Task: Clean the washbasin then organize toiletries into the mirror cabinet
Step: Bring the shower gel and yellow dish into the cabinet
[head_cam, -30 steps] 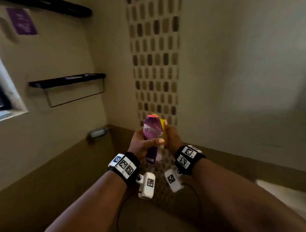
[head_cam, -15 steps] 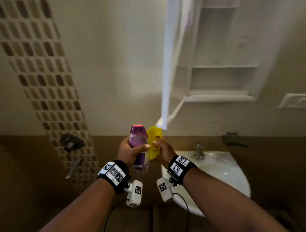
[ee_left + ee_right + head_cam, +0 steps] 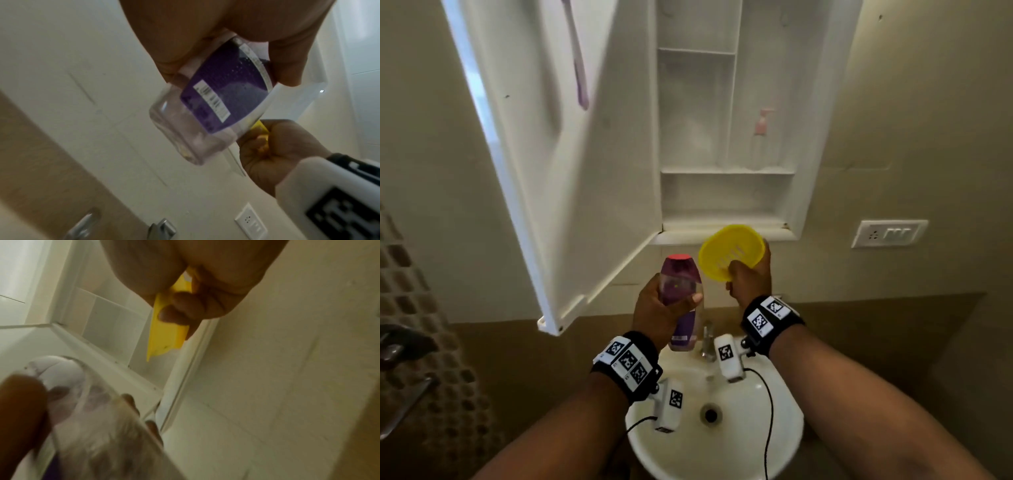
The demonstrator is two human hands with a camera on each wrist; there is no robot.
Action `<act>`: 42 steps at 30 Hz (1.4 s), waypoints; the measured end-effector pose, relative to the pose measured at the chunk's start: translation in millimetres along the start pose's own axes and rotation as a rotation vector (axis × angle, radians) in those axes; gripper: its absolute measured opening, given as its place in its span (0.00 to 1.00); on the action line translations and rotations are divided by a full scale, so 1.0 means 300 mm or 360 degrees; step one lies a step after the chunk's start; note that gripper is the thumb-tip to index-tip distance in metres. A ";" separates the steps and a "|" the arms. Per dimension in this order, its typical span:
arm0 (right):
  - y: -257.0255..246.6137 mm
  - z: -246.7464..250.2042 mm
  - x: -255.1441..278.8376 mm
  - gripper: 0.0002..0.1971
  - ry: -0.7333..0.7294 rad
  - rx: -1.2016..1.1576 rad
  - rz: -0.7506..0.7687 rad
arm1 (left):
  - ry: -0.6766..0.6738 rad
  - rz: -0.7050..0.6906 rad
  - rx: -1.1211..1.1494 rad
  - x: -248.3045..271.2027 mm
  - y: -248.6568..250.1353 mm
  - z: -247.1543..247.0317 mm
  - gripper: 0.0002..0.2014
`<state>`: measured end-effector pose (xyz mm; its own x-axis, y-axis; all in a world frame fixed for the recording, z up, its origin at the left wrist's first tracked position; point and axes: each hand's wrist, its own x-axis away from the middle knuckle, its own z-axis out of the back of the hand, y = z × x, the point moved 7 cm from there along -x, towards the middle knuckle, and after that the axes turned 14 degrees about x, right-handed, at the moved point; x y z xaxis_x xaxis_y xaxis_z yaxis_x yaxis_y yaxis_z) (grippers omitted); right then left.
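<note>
My left hand (image 3: 664, 310) grips a clear bottle with a purple label and a red cap (image 3: 681, 294), held upright above the washbasin (image 3: 784, 428); its base and barcode show in the left wrist view (image 3: 205, 110). My right hand (image 3: 748, 279) pinches a yellow soap dish (image 3: 731, 251) by its lower edge, just below the bottom sill of the open mirror cabinet (image 3: 726, 202). The right wrist view shows the soap dish (image 3: 166, 335) edge-on under my fingers. The cabinet's lowest shelf holds nothing. A pink pump bottle (image 3: 762, 137) stands on the shelf above.
The cabinet door (image 3: 565, 164) swings open to the left, its lower corner near my left hand. A purple toothbrush (image 3: 580, 65) hangs on the door's inside. A tap (image 3: 708, 341) stands at the basin's back rim. A switch plate (image 3: 888, 233) is on the wall at the right.
The view has swung right from the tiled wall to the basin and open cabinet. Both hands rose and parted; the yellow dish now sits higher, near the cabinet's bottom sill.
</note>
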<state>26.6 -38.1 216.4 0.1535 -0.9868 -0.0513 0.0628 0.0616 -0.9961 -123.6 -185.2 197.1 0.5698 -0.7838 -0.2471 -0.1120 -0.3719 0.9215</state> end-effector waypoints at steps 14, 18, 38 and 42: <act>-0.155 0.039 -0.285 0.52 0.0040 -0.0580 -0.0050 | -0.0232 -0.0216 0.0103 -0.220 0.069 -0.183 0.28; -0.155 0.073 -0.331 0.64 0.0292 -0.0071 0.0090 | -0.0194 -0.0267 0.0111 -0.265 0.077 -0.219 0.24; -0.139 0.161 -0.333 0.33 0.0507 0.0326 0.0394 | -0.0068 -0.0406 0.0103 -0.320 0.155 -0.307 0.28; -0.255 0.187 -0.290 0.14 0.0607 0.0318 0.0636 | -0.0037 -0.0398 0.0144 -0.326 0.177 -0.303 0.28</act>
<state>63.8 51.5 301.2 -0.1601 -0.8632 -0.4789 0.2633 0.4302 -0.8635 -111.3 -83.0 297.5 0.5704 -0.6726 -0.4714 -0.0430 -0.5975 0.8007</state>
